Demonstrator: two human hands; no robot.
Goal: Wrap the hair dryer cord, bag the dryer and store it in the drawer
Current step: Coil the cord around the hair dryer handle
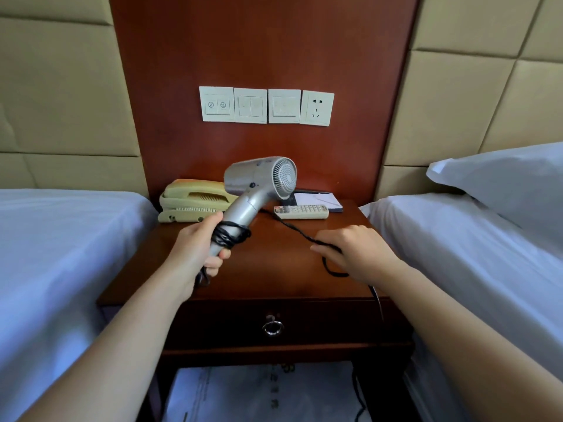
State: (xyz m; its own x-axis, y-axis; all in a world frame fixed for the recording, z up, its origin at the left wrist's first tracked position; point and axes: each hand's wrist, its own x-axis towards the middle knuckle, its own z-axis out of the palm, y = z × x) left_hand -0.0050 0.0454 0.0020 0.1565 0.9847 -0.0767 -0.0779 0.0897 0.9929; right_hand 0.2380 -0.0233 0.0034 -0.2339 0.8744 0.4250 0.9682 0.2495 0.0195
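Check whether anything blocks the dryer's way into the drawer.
The drawer itself is shut, so its front stands in the way. The dryer is held up in the left hand, and loose cord runs from it through the right hand and hangs over the nightstand's front edge, right of the ring pull. No bag is in view.

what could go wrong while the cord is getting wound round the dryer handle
The loose cord runs past the remote on the nightstand; pulling it with the right hand could drag the remote off. Its tail drops over the front edge and may snag. The coils by the left hand on the hair dryer look loose and could slip.
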